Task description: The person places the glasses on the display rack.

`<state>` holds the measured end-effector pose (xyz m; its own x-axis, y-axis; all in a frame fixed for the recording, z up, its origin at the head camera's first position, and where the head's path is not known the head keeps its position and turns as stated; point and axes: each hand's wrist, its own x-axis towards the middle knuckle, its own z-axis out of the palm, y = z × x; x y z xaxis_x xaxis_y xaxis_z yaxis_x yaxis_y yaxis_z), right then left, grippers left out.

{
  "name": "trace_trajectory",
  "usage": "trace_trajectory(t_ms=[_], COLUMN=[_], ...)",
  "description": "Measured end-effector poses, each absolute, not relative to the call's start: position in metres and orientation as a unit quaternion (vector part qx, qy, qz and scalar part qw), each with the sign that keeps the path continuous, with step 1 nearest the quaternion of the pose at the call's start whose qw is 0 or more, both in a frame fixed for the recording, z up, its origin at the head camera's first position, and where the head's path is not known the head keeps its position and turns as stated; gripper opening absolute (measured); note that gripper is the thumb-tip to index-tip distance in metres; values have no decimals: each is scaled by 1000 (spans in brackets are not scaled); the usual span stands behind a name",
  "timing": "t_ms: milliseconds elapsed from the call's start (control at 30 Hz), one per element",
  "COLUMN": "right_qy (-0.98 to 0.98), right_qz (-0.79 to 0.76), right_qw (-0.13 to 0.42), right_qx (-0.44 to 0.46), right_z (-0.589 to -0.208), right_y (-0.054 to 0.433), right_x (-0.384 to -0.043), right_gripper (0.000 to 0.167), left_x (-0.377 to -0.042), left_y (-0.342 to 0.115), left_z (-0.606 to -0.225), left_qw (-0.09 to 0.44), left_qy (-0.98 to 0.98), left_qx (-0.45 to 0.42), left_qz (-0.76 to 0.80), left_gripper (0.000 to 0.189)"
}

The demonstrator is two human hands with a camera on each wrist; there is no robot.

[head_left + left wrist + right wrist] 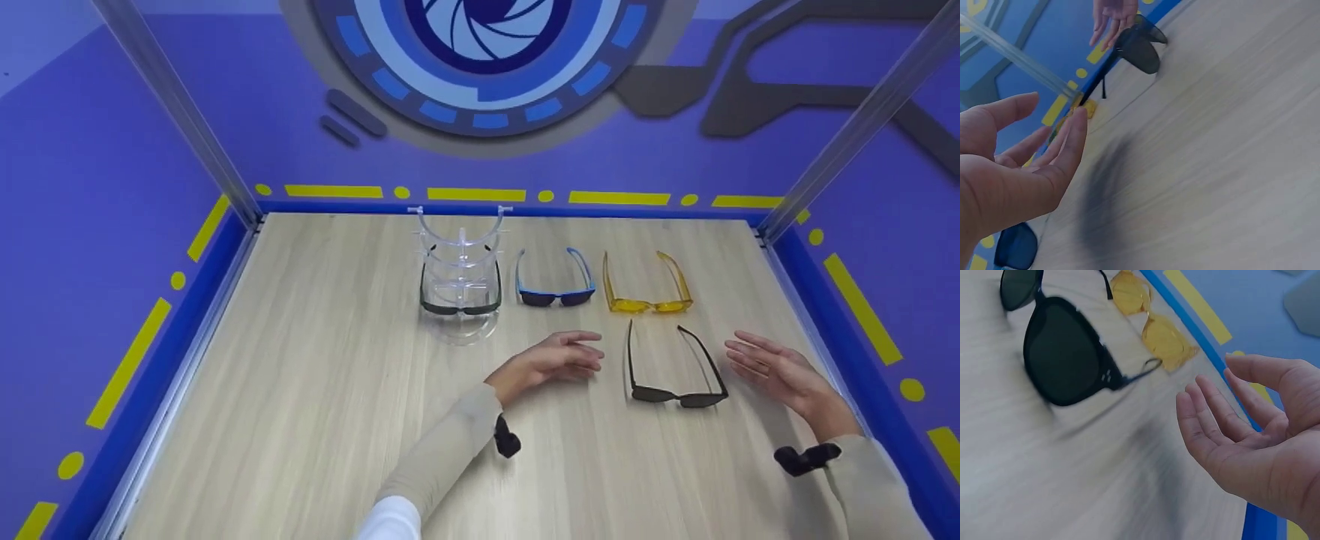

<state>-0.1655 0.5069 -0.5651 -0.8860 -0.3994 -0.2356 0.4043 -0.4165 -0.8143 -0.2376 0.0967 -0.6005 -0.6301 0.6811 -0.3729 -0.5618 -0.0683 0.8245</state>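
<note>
Black sunglasses (679,397) lie on the table with their temples unfolded toward the back. To their left my left hand (555,358) hovers, fingers loosely extended and holding nothing. On their right side is my right hand (780,375), also empty, its fingers apart from the frame. The right wrist view shows one dark lens (1064,351) close up, beside the relaxed fingers (1207,416). Farther back sit blue-framed sunglasses (556,298) and yellow glasses (649,306), both unfolded. Dark-framed glasses (461,309) rest on a clear display stand (463,262), its lower tier holding them.
A wooden table (300,420) fills the enclosure, bounded by blue side walls (67,247) and a patterned back wall (240,90). Metal posts (180,112) rise at the rear corners. The clear stand is near the back edge.
</note>
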Motion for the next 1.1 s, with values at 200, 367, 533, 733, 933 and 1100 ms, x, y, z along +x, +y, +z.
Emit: trace_trajectory(t_ms=[200, 367, 533, 733, 933, 1100], right_qy=[491, 531, 562, 544, 537, 557], right_qz=[-833, -807, -784, -791, -795, -783], right_qw=[256, 258, 265, 277, 279, 276], right_qx=[-8, -12, -1, -33, -33, -1], right_z=[-575, -576, -579, -581, -581, -578], right_y=[505, 496, 488, 487, 484, 476], right_x=[-156, -156, -151, -150, -151, -148], right_gripper=[52, 47, 46, 47, 49, 47], left_x=[-235, -233, -227, -224, -223, -221], left_y=[116, 132, 142, 146, 147, 145], left_z=[-612, -617, -617, -616, -616, -618], left_qw=[424, 410, 413, 424, 436, 440], left_qy=[534, 521, 512, 513, 503, 495], left_qx=[40, 29, 39, 63, 72, 74], left_qz=[731, 748, 752, 743, 743, 746], left_gripper=[62, 66, 70, 65, 65, 66])
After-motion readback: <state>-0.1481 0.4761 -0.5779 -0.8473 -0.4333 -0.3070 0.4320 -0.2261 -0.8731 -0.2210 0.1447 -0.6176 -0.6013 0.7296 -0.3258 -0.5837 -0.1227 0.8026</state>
